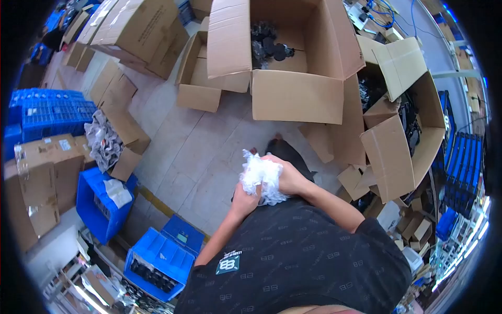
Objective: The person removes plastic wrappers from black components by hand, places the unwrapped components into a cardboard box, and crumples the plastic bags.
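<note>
2 hands point(292, 179), 1 white bundle point(260, 175), 1 shirt point(298, 256).

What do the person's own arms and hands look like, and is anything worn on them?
The left hand and right hand wear no gloves; no watch or bracelet shows. The right arm comes out of a short, dark sleeve with small, faint, repeated marks.

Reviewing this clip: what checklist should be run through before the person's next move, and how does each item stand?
1. Left hand on the crumpled plastic: ok.
2. Right hand on it too: ok.
3. Large cardboard box ahead open at the top: ok.
4. Dark items in that box visible: ok, some show.
5. Plastic set down: not ok, it is in the hands.
6. Anything inside the plastic: cannot tell.
</note>
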Motion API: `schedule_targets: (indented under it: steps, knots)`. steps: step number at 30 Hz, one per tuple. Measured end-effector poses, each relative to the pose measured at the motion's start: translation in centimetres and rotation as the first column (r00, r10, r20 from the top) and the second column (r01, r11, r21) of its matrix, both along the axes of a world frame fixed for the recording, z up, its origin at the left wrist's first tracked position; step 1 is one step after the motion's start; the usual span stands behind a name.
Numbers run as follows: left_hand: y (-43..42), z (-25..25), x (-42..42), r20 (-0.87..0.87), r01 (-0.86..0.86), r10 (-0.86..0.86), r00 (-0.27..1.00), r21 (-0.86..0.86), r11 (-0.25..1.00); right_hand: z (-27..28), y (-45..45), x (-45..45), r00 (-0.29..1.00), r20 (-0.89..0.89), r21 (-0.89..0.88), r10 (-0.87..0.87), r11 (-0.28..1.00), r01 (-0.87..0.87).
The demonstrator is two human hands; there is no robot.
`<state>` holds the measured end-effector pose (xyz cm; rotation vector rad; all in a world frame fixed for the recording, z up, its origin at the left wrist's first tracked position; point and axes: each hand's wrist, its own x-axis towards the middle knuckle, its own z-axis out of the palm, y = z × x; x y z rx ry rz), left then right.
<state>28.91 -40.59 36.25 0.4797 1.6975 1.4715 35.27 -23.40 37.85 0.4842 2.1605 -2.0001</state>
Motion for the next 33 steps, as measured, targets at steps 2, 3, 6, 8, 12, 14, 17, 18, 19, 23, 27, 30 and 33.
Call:
schedule_targets:
  steps: [2, 3, 6, 8, 12, 14, 17, 18, 19, 23, 27, 30, 33]
  knots:
    - [0.3, -0.2, -0.8, -0.083, -0.109, 0.109, 0.991, 0.0, 0.994, 0.0, -0.2, -1.8, 1.0, -0.003, 0.044, -0.008, 0.999, 0.008]
    - [0.4, -0.5, -1.5, -0.077, -0.105, 0.104, 0.992, -0.001, 0.995, -0.1, -0.2, -2.8, 1.0, -0.024, 0.079, 0.003, 0.997, -0.001]
    - [1.1, -0.4, -3.8, -0.123, -0.206, 0.207, 0.971, 0.021, 0.978, -0.9, 0.2, -5.9, 0.99, -0.084, 0.099, -0.111, 0.988, 0.119]
    - [3.1, 0.8, -6.3, 0.568, -0.52, 0.386, 0.726, 0.088, 0.849, 0.5, 1.8, -8.9, 0.983, -0.021, 0.028, -0.184, 0.982, 0.184]
    - [4.9, 3.6, -12.0, 0.801, -0.566, 0.194, 0.566, 0.207, 0.798, -1.4, 4.7, -13.1, 0.935, -0.234, 0.074, -0.266, 0.954, 0.29]
    - [5.2, 5.1, -14.4, 0.829, -0.528, 0.111, 0.549, 0.24, 0.815, -1.9, 7.2, -14.9, 0.919, -0.209, -0.056, -0.333, 0.943, 0.329]
    - [4.6, 4.1, -17.2, 0.844, -0.395, 0.059, 0.534, 0.187, 0.899, -2.5, 9.5, -16.9, 0.897, -0.199, -0.243, -0.395, 0.906, 0.346]
    - [4.2, 3.0, -18.2, 0.772, -0.261, 0.117, 0.625, 0.066, 0.963, -2.3, 9.8, -17.4, 0.901, -0.079, -0.389, -0.426, 0.846, 0.366]
    - [4.6, 2.0, -19.0, 0.621, -0.152, 0.164, 0.767, -0.072, 0.986, -2.0, 10.2, -18.3, 0.899, 0.037, -0.515, -0.436, 0.763, 0.391]
    - [8.0, 2.0, -23.7, 0.173, -0.252, 0.244, 0.954, 0.023, 0.967, -1.7, 9.8, -21.2, 0.828, 0.216, -0.715, -0.517, 0.493, 0.495]
    - [12.3, 4.4, -27.2, 0.102, 0.093, -0.133, 0.986, 0.33, 0.939, 1.3, 7.9, -22.9, 1.0, 0.025, -0.321, -0.007, 0.947, 0.014]
    - [10.6, 3.3, -30.0, -0.461, 0.651, -0.543, 0.701, 0.103, 0.752, 0.0, 7.6, -23.1, 0.976, -0.035, -0.205, 0.215, 0.954, -0.218]
    - [8.3, 2.9, -32.0, -0.331, 0.668, -0.596, 0.732, 0.177, 0.722, 1.8, 6.8, -24.4, 0.97, 0.111, -0.327, 0.218, 0.93, -0.171]
